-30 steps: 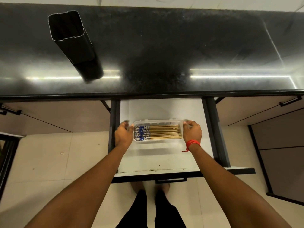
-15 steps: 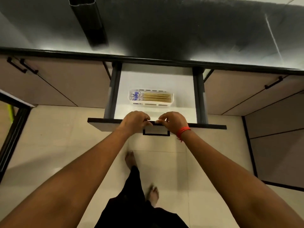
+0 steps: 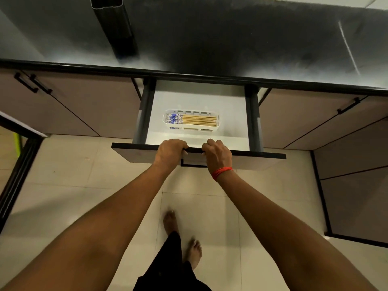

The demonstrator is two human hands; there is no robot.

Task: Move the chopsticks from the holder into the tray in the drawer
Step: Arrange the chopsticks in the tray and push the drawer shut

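Both hands have left the tray's ends, where they rested a second ago, and now curl over the top edge of the drawer front (image 3: pixel 134 153): the left hand (image 3: pixel 170 153) and right hand (image 3: pixel 217 155) are each clamped on that edge, either side of the handle (image 3: pixel 193 164). In the head view the chopsticks (image 3: pixel 192 120) lie flat in the white tray (image 3: pixel 218 122) inside the open drawer, and the dark holder (image 3: pixel 115 26) stands on the counter (image 3: pixel 231 38), its inside unseen. The transfer looks done, with closing the drawer the likely next step.
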